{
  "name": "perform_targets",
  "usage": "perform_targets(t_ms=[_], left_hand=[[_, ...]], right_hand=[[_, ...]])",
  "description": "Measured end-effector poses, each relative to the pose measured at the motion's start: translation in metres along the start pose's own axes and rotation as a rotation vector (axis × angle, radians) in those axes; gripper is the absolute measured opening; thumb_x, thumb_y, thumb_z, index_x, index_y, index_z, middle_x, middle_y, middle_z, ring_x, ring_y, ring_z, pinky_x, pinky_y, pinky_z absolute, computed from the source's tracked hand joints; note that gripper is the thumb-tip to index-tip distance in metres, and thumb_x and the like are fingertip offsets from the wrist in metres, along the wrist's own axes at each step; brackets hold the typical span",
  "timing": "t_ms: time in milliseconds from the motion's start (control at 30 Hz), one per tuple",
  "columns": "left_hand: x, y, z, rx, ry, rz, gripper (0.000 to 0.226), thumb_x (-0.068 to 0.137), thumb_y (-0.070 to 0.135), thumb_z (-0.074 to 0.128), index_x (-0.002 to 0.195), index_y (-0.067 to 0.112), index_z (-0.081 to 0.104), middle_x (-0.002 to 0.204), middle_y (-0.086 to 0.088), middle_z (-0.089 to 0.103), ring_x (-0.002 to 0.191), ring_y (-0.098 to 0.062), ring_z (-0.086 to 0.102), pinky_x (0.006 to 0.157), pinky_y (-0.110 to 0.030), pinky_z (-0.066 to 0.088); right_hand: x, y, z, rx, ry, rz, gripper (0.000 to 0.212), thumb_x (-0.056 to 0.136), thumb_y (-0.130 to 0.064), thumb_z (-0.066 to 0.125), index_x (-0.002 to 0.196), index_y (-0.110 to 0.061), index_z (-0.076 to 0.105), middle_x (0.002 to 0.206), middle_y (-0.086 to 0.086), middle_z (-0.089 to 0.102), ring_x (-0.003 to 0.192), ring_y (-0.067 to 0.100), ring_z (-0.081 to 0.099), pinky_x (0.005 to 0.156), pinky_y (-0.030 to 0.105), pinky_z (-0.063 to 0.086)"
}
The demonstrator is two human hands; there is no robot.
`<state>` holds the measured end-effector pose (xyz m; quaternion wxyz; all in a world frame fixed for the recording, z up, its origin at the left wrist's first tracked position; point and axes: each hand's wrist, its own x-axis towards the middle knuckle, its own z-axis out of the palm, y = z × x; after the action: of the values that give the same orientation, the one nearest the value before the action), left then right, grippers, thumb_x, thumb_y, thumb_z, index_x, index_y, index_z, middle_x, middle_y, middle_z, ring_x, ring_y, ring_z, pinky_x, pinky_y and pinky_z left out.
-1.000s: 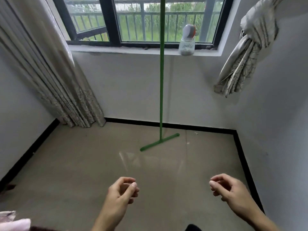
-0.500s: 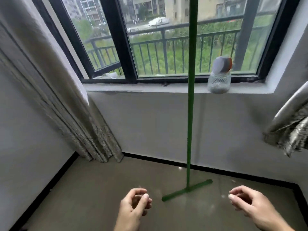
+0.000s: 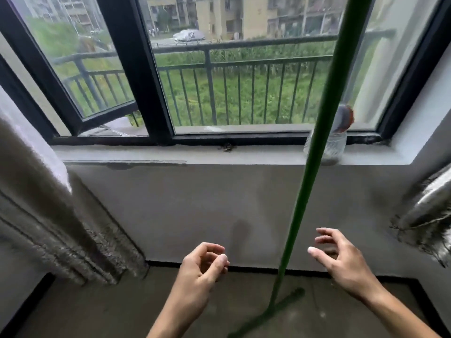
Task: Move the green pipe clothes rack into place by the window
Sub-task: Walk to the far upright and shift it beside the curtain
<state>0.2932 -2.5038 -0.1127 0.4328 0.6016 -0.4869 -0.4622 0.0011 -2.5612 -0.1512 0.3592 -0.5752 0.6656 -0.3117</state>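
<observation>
The green pipe clothes rack (image 3: 307, 172) shows as one tall thin upright rising out of the top of the view, with a green foot bar on the floor at its base. It stands just in front of the window (image 3: 219, 76) wall. My left hand (image 3: 202, 269) is left of the upright, fingers loosely curled, holding nothing. My right hand (image 3: 341, 257) is right of the upright with fingers spread, also holding nothing. Neither hand touches the pipe.
A clear jar with a red-grey lid (image 3: 332, 145) stands on the window sill (image 3: 170, 156) behind the pipe. A long curtain (image 3: 48, 215) hangs at the left. A knotted curtain (image 3: 429, 223) hangs at the right wall. The left window pane is swung open.
The view has moved closer to the window and tilted up. Both hands rose toward the green upright, and my right hand opened its fingers.
</observation>
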Motion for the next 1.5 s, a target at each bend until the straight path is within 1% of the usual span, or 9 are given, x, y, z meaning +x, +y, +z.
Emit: perform_targets(t_ms=[233, 500, 667, 733, 833, 1033, 1167, 1333, 1500], left_hand=[[0.119, 0.035, -0.045, 0.157, -0.284, 0.114, 0.008, 0.088, 0.019, 0.061, 0.087, 0.026, 0.065, 0.085, -0.013, 0.072, 0.083, -0.027, 0.068, 0.074, -0.038, 0.054], [0.2, 0.106, 0.03, 0.163, -0.62, 0.365, 0.016, 0.08, 0.036, 0.062, 0.094, 0.028, 0.064, 0.087, -0.007, 0.072, 0.084, -0.028, 0.067, 0.08, -0.049, 0.055], [0.207, 0.156, 0.102, 0.086, -0.982, 0.522, 0.036, 0.087, 0.038, 0.057, 0.119, 0.022, 0.058, 0.108, -0.007, 0.068, 0.098, -0.02, 0.066, 0.085, -0.038, 0.056], [0.208, 0.17, 0.124, 0.082, -1.072, 0.578, 0.033, 0.09, 0.041, 0.053, 0.116, 0.021, 0.055, 0.11, -0.012, 0.066, 0.103, -0.024, 0.064, 0.088, -0.043, 0.055], [0.214, 0.182, 0.158, 0.103, -1.073, 0.721, 0.015, 0.093, 0.033, 0.046, 0.099, 0.022, 0.055, 0.096, -0.018, 0.065, 0.094, -0.034, 0.062, 0.081, -0.055, 0.049], [0.228, 0.207, 0.22, 0.082, -1.155, 0.878, 0.021, 0.092, 0.029, 0.047, 0.087, 0.008, 0.05, 0.081, -0.02, 0.062, 0.077, -0.036, 0.06, 0.071, -0.054, 0.049], [0.245, 0.22, 0.263, 0.025, -1.201, 0.925, 0.026, 0.091, 0.032, 0.048, 0.083, 0.007, 0.048, 0.074, -0.022, 0.057, 0.072, -0.04, 0.058, 0.066, -0.055, 0.05], [0.259, 0.238, 0.309, -0.035, -1.324, 0.99, 0.026, 0.092, 0.032, 0.049, 0.087, 0.006, 0.048, 0.07, -0.013, 0.058, 0.068, -0.032, 0.059, 0.064, -0.051, 0.051], [0.247, 0.253, 0.365, -0.101, -1.369, 1.051, 0.031, 0.09, 0.034, 0.049, 0.088, 0.003, 0.046, 0.066, -0.003, 0.047, 0.067, -0.036, 0.05, 0.062, -0.052, 0.047]], right_hand=[[0.046, -0.053, 0.054, 0.112, 0.269, 0.167, 0.043, 0.082, -0.026, 0.074, 0.114, -0.036, 0.047, 0.105, -0.015, 0.06, 0.083, 0.016, 0.066, 0.075, 0.048, 0.057], [0.069, -0.049, 0.067, -0.118, 0.374, 0.294, 0.022, 0.086, -0.046, 0.063, 0.099, -0.029, 0.065, 0.087, -0.004, 0.07, 0.089, 0.02, 0.067, 0.08, 0.04, 0.053], [0.073, -0.036, 0.061, -0.154, 0.403, 0.28, 0.032, 0.085, -0.057, 0.055, 0.101, -0.029, 0.061, 0.091, -0.004, 0.073, 0.09, 0.018, 0.069, 0.076, 0.04, 0.052], [0.078, -0.03, 0.055, -0.099, 0.448, 0.259, 0.056, 0.078, -0.076, 0.043, 0.098, -0.026, 0.06, 0.088, -0.004, 0.076, 0.086, 0.018, 0.071, 0.077, 0.042, 0.055], [0.083, -0.018, 0.036, -0.055, 0.511, 0.275, 0.076, 0.068, -0.088, 0.031, 0.097, -0.024, 0.061, 0.083, 0.001, 0.076, 0.082, 0.019, 0.071, 0.077, 0.044, 0.055], [0.09, -0.01, 0.002, -0.055, 0.629, 0.35, 0.03, 0.074, -0.068, 0.041, 0.087, -0.043, 0.051, 0.083, -0.002, 0.076, 0.08, 0.014, 0.071, 0.077, 0.04, 0.055], [0.105, 0.001, -0.019, -0.034, 0.701, 0.393, 0.037, 0.078, -0.064, 0.045, 0.094, -0.033, 0.056, 0.084, -0.011, 0.074, 0.077, 0.009, 0.07, 0.075, 0.04, 0.056], [0.117, 0.008, -0.043, -0.001, 0.806, 0.445, 0.008, 0.086, -0.041, 0.06, 0.087, -0.036, 0.055, 0.086, -0.023, 0.068, 0.074, 0.009, 0.067, 0.077, 0.04, 0.055], [0.118, 0.027, -0.08, 0.015, 0.953, 0.557, 0.032, 0.079, -0.058, 0.052, 0.091, -0.029, 0.058, 0.086, -0.002, 0.071, 0.081, 0.016, 0.068, 0.078, 0.045, 0.056]])
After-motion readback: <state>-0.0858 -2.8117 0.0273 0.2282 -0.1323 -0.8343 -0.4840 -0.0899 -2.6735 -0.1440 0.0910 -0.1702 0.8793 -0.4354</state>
